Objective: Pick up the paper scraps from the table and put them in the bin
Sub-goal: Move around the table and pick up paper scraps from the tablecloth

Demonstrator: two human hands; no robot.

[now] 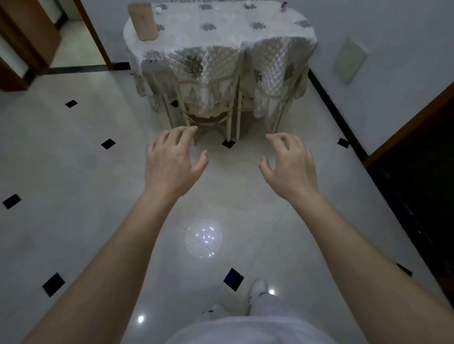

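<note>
A table (221, 36) with a white flowered cloth stands at the far end of the room. Small white paper scraps (159, 9) lie near its far edge, with another scrap (248, 3) further right. A tan cylindrical bin (143, 20) stands on the table's left end. My left hand (172, 162) and my right hand (288, 162) are stretched out in front of me over the floor, well short of the table. Both hold nothing, with fingers spread and loosely bent.
Two chairs (211, 98) with quilted covers are pushed in at the table's near side. A small purple object (284, 5) sits at the table's far right. Dark doorways open at left (29, 49) and right (417, 172). The glossy tiled floor (73, 172) lies between me and the table.
</note>
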